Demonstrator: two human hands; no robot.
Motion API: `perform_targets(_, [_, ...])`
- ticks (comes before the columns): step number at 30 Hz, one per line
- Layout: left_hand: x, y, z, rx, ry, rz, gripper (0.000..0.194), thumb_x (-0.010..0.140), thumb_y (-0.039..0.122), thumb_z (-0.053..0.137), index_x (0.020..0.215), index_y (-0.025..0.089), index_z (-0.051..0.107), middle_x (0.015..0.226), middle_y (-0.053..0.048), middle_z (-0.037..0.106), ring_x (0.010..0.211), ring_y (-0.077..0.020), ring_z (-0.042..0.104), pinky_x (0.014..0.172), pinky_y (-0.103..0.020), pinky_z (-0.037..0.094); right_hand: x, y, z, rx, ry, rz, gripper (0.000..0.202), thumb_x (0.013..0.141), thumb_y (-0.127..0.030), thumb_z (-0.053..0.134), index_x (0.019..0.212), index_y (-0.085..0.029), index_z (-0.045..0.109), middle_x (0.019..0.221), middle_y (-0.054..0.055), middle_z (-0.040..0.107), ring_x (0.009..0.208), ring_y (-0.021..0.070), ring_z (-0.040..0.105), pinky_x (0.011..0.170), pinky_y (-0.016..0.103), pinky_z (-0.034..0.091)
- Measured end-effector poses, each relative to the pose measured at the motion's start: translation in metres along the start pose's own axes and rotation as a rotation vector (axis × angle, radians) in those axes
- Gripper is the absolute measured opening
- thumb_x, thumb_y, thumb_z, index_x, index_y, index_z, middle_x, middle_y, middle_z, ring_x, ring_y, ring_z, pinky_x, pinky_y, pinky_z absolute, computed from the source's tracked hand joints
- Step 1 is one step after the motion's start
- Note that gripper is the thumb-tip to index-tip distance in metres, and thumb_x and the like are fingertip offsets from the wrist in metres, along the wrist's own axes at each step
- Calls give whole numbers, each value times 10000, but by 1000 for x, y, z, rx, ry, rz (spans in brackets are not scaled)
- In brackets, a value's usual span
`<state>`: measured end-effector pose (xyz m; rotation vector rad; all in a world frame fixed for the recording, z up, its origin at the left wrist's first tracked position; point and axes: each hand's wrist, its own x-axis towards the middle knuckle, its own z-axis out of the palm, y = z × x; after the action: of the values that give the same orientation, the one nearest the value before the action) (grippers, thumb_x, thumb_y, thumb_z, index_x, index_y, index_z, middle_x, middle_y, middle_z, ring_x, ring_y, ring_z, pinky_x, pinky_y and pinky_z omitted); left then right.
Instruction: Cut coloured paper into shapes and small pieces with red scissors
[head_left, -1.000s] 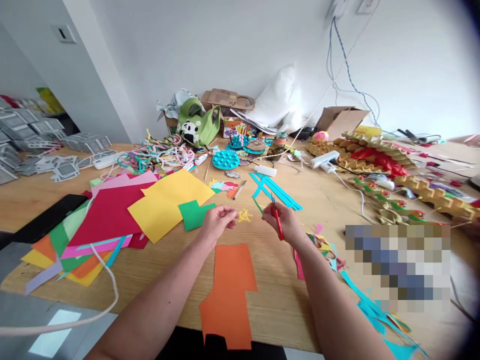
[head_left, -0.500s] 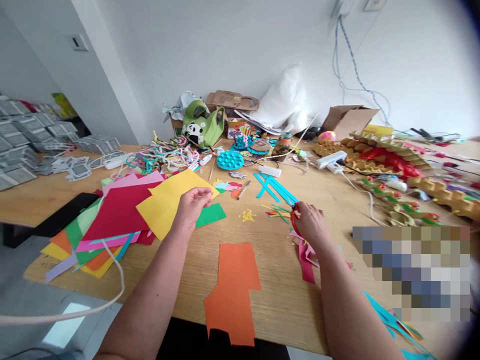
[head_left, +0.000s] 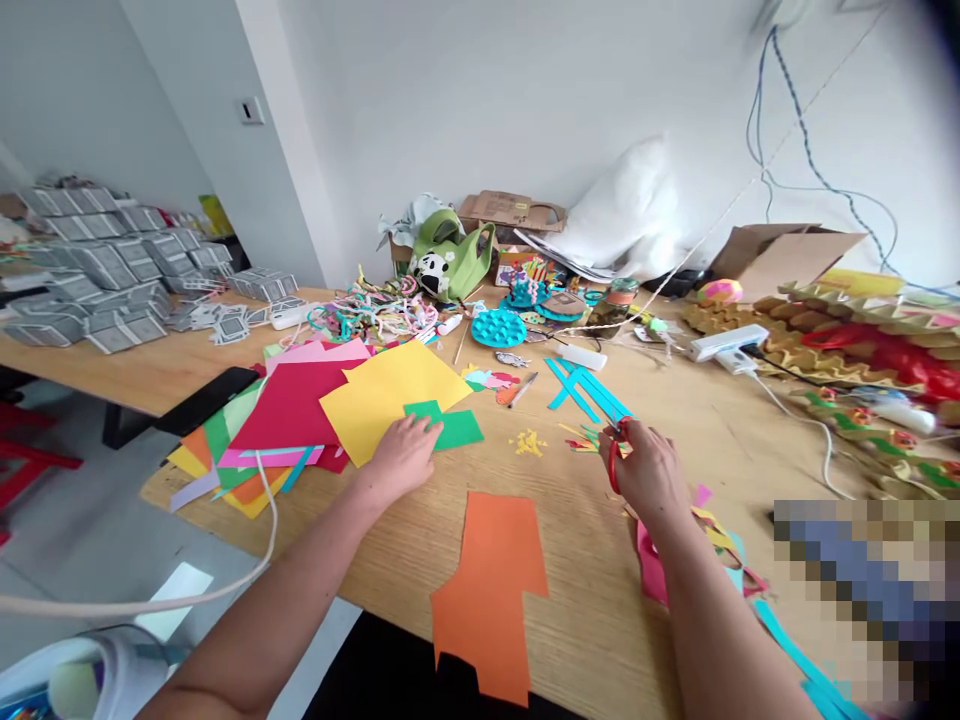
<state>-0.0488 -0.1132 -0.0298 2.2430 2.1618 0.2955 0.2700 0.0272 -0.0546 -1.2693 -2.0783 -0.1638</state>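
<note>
My left hand (head_left: 409, 452) rests with its fingertips on a green paper piece (head_left: 459, 430), which partly overlaps a yellow sheet (head_left: 397, 375). Its fingers are slightly bent and apart, not visibly gripping the paper. My right hand (head_left: 651, 465) is closed around red-handled scissors (head_left: 614, 468), their blades mostly hidden. Blue paper strips (head_left: 589, 390) lie just beyond the scissors, with thin coloured strips (head_left: 581, 440) beside them. Between my forearms, a cut orange sheet (head_left: 491, 590) hangs partly over the near table edge. Small yellow paper bits (head_left: 529, 442) lie between the hands.
A stack of coloured sheets, topped by a red one (head_left: 289, 405), covers the table's left side. A white cable (head_left: 274, 520) loops past it. Further back are a pen (head_left: 523, 390), a blue round piece (head_left: 499, 328), a green bag (head_left: 454, 260) and a power strip (head_left: 727, 342).
My left hand has come down from mid-air onto the green paper, its fingers loosening. My right hand keeps the scissors. The view has swung to the left.
</note>
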Motion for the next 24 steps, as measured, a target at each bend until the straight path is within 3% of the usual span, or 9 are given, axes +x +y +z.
perform_targets(6, [-1,0,7,-7,40,-68,370,779,69,442,1078,128,652,1038,-168,677,988,-279,623,854,-383,465,1,-13,-2,89,23,3,137,821,-325,477,737,-217,487,701,79,632,704,246,580,683,336,372])
perform_targets(10, [2,4,-5,-107,224,-146,361,830,115,413,1079,162,671,1016,-142,698,923,-265,649,853,-391,479,1,-36,-10,342,18,110,156,817,-334,512,718,-215,496,732,66,647,709,230,591,697,341,400])
perform_targets(16, [19,48,-20,-256,470,3,405,841,89,391,1149,174,641,1101,-137,678,1032,-250,624,944,-414,465,-2,-83,-22,978,-234,383,323,767,-507,635,757,-187,594,750,72,672,706,220,617,673,336,463])
perform_targets(20, [24,82,-8,-433,475,130,396,847,98,406,1151,184,646,1140,-138,660,1136,-261,576,1033,-447,413,-3,-86,-18,1185,-122,588,383,759,-556,627,687,-181,594,676,81,664,630,206,609,634,339,478])
perform_targets(24, [25,94,6,-598,453,214,377,843,109,441,1138,202,655,1198,-129,632,1215,-262,520,1081,-459,371,0,-71,-13,1199,-11,656,331,704,-455,698,581,-196,533,534,14,542,530,171,539,543,309,437])
